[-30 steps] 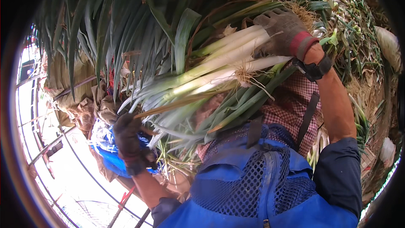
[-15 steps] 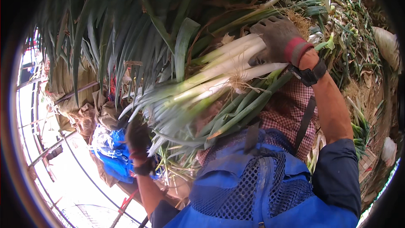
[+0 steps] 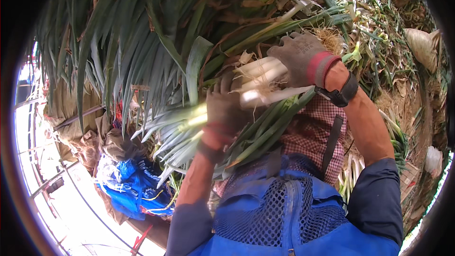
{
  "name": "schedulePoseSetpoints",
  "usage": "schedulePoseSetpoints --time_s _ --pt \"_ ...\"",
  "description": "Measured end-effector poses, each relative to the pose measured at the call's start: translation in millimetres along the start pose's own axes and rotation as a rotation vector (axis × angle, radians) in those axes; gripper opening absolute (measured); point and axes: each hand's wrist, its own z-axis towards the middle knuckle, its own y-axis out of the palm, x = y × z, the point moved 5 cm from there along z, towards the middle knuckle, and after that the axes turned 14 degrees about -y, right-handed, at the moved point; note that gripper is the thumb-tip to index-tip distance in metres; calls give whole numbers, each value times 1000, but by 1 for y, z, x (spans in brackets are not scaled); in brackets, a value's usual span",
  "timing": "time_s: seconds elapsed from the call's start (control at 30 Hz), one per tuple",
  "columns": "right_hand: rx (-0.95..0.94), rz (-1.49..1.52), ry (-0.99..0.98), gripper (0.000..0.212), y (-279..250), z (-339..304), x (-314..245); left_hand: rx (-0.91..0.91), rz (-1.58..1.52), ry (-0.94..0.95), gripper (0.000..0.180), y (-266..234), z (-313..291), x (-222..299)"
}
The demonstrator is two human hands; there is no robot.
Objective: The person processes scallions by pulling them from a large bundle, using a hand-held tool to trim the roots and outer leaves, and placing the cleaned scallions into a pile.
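Note:
A bunch of leeks (image 3: 263,74) lies slantwise in front of me, white stalks to the right and green leaves fanning to the lower left. My right hand (image 3: 303,56), in a brown glove with a red cuff, is closed over the white stalks near their root end. My left hand (image 3: 226,106), also gloved, lies across the middle of the bunch, where white turns to green. It is blurred by motion, so its grip cannot be made out. Thin dry roots hang from one stalk between the hands.
A large heap of leeks (image 3: 128,52) with long green leaves fills the far left. Leaf scraps (image 3: 379,33) cover the right side, with a pale sack (image 3: 422,47) beyond. Blue plastic sheeting (image 3: 130,185) lies at lower left, beside metal bars.
My left hand has come up and right from beside the blue plastic onto the bunch. My right hand keeps its hold, shifted slightly left in the view.

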Motion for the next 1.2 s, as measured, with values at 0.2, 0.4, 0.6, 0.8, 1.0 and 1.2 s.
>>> schedulePoseSetpoints --time_s 0.2,0.4,0.6,0.8,1.0,1.2 --pt "-10 117 -5 65 0 3 8 155 -5 152 81 -20 -17 37" --pt "119 542 -168 46 26 -5 43 243 -132 116 89 7 -9 113" --pt "33 1053 -191 65 18 -16 48 211 -199 47 105 26 -2 126" --pt "-21 29 -200 113 11 -34 -4 268 -640 45 95 3 -2 104" --pt "-4 112 -116 117 13 -29 -6 -411 -995 -132 66 -7 -60 100" --pt "-219 184 -97 121 15 -8 8 -1277 -2268 -658 57 54 -60 102"
